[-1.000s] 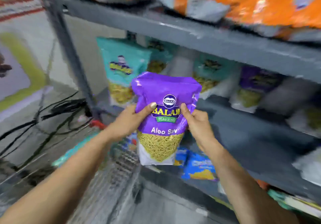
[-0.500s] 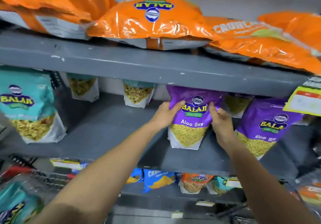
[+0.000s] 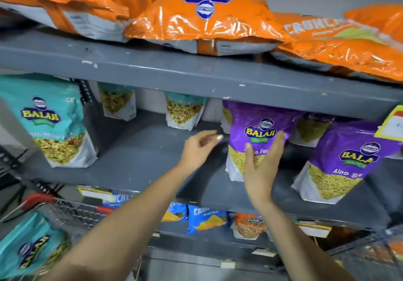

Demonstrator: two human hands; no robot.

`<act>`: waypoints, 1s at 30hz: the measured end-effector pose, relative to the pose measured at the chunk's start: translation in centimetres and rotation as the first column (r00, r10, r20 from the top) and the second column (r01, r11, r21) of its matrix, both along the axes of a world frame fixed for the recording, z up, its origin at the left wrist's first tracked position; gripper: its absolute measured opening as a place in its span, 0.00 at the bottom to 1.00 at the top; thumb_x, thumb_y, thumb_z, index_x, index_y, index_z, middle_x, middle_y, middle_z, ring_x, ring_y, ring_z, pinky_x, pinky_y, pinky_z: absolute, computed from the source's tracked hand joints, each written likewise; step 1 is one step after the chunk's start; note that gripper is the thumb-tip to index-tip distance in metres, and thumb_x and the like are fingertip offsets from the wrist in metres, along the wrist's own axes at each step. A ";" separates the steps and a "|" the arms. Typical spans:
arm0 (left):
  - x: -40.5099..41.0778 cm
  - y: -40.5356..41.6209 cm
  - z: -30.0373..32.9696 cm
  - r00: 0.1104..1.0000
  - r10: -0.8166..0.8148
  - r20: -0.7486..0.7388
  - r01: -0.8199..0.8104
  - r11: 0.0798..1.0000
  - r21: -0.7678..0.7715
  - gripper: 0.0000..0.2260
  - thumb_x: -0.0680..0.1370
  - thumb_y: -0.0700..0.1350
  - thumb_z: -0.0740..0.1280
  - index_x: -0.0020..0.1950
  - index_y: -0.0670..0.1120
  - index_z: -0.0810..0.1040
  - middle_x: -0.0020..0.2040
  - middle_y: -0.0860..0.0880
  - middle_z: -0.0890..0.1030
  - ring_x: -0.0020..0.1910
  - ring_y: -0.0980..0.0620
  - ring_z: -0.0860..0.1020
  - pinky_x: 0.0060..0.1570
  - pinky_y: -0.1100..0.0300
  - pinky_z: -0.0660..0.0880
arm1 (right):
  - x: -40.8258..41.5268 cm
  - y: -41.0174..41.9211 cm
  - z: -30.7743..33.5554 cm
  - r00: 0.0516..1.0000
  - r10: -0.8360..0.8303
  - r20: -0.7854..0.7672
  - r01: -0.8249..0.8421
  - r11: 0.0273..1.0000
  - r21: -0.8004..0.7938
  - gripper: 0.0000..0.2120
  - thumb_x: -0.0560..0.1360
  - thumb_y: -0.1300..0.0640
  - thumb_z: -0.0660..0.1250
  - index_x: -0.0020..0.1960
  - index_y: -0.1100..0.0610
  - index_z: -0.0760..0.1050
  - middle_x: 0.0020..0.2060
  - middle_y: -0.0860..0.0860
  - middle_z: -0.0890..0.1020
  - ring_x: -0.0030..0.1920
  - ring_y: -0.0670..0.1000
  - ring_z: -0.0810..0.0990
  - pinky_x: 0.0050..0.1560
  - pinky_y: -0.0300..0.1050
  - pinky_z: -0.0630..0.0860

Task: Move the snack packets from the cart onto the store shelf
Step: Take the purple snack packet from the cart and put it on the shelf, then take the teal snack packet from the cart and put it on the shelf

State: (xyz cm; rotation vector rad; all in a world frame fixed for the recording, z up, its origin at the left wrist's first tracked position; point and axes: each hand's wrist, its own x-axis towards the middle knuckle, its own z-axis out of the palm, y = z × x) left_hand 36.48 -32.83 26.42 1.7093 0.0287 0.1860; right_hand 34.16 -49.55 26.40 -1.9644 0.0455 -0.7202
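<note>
A purple Aloo Sev packet [image 3: 257, 128] stands upright on the grey middle shelf [image 3: 148, 149]. My right hand [image 3: 261, 163] is in front of its lower half with fingers spread, holding nothing. To the packet's left, a short gap away, my left hand [image 3: 199, 144] hovers with loosely curled fingers, also holding nothing. A teal packet [image 3: 32, 243] lies in the wire cart [image 3: 72, 211] at the bottom left.
Another purple packet [image 3: 342, 163] stands to the right, and teal packets [image 3: 50, 123] stand to the left and at the back. Orange bags [image 3: 202, 18] lie on the top shelf. Blue and orange packets [image 3: 205, 217] fill the lower shelf. A yellow price tag [image 3: 392, 123] hangs at the right.
Both hands carried the purple packet up from the cart to the middle shelf, set it upright and let go. The left hand has drawn back to the left.
</note>
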 end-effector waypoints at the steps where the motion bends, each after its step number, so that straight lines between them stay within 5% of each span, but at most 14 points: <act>1: -1.6 2.0 -0.7 0.998 0.068 0.000 -0.068 0.997 0.031 0.09 0.74 0.45 0.72 0.53 0.43 0.84 0.49 0.48 0.85 0.45 0.62 0.82 0.53 0.67 0.75 | -1.2 2.0 0.0 0.999 0.044 0.021 -0.044 0.998 -0.038 0.35 0.78 0.51 0.66 0.78 0.62 0.55 0.79 0.59 0.57 0.79 0.54 0.54 0.78 0.42 0.50; 3: -5.1 6.6 -2.8 0.985 0.170 -0.030 -0.167 0.983 0.069 0.03 0.75 0.44 0.72 0.46 0.48 0.84 0.44 0.52 0.86 0.41 0.65 0.81 0.51 0.67 0.76 | -3.4 6.2 -0.4 0.979 0.199 0.033 -0.196 0.978 -0.077 0.32 0.78 0.51 0.66 0.77 0.60 0.59 0.79 0.58 0.59 0.79 0.52 0.55 0.77 0.41 0.52; 6: -11.4 14.7 -6.1 0.946 0.313 -0.083 -0.298 0.941 0.159 0.06 0.76 0.41 0.70 0.42 0.52 0.83 0.36 0.59 0.85 0.37 0.65 0.80 0.47 0.65 0.75 | -6.1 12.6 -1.9 0.902 0.430 -0.042 -0.432 0.892 -0.132 0.28 0.79 0.49 0.65 0.76 0.55 0.64 0.78 0.53 0.60 0.77 0.44 0.58 0.74 0.32 0.52; 10: -21.7 24.2 -9.3 0.821 0.547 -0.165 -0.471 0.812 0.344 0.04 0.77 0.41 0.69 0.45 0.44 0.84 0.37 0.49 0.84 0.34 0.70 0.77 0.39 0.71 0.71 | -10.0 21.0 -4.8 0.698 0.689 -0.197 -0.714 0.691 -0.113 0.21 0.78 0.51 0.65 0.69 0.55 0.74 0.73 0.51 0.70 0.71 0.42 0.67 0.67 0.23 0.56; 14: -32.6 31.1 -14.4 0.546 0.749 -0.375 -0.585 0.661 0.470 0.08 0.76 0.46 0.70 0.45 0.41 0.84 0.39 0.41 0.85 0.42 0.44 0.84 0.37 0.59 0.68 | -14.1 29.1 -10.3 0.443 0.786 -0.430 -0.879 0.475 -0.037 0.15 0.77 0.54 0.68 0.59 0.61 0.81 0.54 0.55 0.85 0.55 0.53 0.83 0.61 0.43 0.76; 16: -36.7 33.5 -17.2 0.415 0.780 -0.469 -0.588 0.623 0.516 0.14 0.77 0.50 0.68 0.41 0.39 0.83 0.35 0.40 0.82 0.39 0.43 0.81 0.37 0.56 0.68 | -15.4 32.5 -13.4 0.333 0.730 -0.597 -0.907 0.421 0.008 0.14 0.76 0.51 0.69 0.55 0.60 0.82 0.44 0.58 0.87 0.45 0.57 0.85 0.52 0.51 0.79; 19: -39.8 35.7 -20.4 0.315 0.706 -0.634 -0.526 0.686 0.502 0.17 0.78 0.56 0.64 0.43 0.42 0.79 0.38 0.43 0.79 0.39 0.46 0.77 0.40 0.55 0.70 | -15.9 37.0 -17.2 0.232 0.664 -0.710 -0.942 0.334 0.005 0.16 0.76 0.48 0.68 0.48 0.62 0.81 0.37 0.59 0.85 0.39 0.59 0.83 0.44 0.51 0.78; 22: -39.9 37.7 -23.7 0.450 0.586 -0.673 -0.610 0.753 0.248 0.22 0.72 0.60 0.70 0.56 0.45 0.78 0.51 0.47 0.81 0.53 0.43 0.81 0.51 0.57 0.74 | -14.9 41.7 -20.3 0.136 0.622 -0.771 -0.960 0.275 0.053 0.18 0.72 0.51 0.74 0.56 0.61 0.78 0.43 0.57 0.83 0.45 0.55 0.81 0.50 0.53 0.78; 25: -39.1 39.6 -27.4 0.538 0.550 -0.638 -0.706 0.708 0.015 0.39 0.63 0.55 0.78 0.69 0.44 0.69 0.67 0.44 0.77 0.62 0.46 0.78 0.60 0.52 0.76 | -13.0 45.6 -24.0 0.047 0.632 -0.773 -0.973 0.205 0.108 0.38 0.62 0.54 0.81 0.67 0.58 0.70 0.56 0.52 0.83 0.56 0.52 0.82 0.61 0.50 0.77; 27: -37.7 40.1 -27.3 0.572 0.550 -0.609 -0.701 0.713 -0.015 0.35 0.64 0.51 0.79 0.66 0.43 0.71 0.65 0.42 0.78 0.60 0.44 0.80 0.59 0.51 0.77 | -12.0 47.3 -25.7 0.008 0.634 -0.773 -0.966 0.204 0.158 0.39 0.62 0.56 0.82 0.68 0.58 0.69 0.58 0.51 0.82 0.57 0.50 0.81 0.62 0.46 0.76; 30: -35.7 40.5 -26.4 0.600 0.561 -0.570 -0.694 0.719 -0.022 0.23 0.71 0.47 0.74 0.64 0.42 0.76 0.61 0.46 0.81 0.55 0.51 0.79 0.64 0.49 0.74 | -11.7 49.2 -26.4 -0.055 0.624 -0.780 -0.951 0.206 0.231 0.27 0.68 0.54 0.78 0.63 0.56 0.75 0.55 0.48 0.82 0.54 0.48 0.80 0.57 0.45 0.77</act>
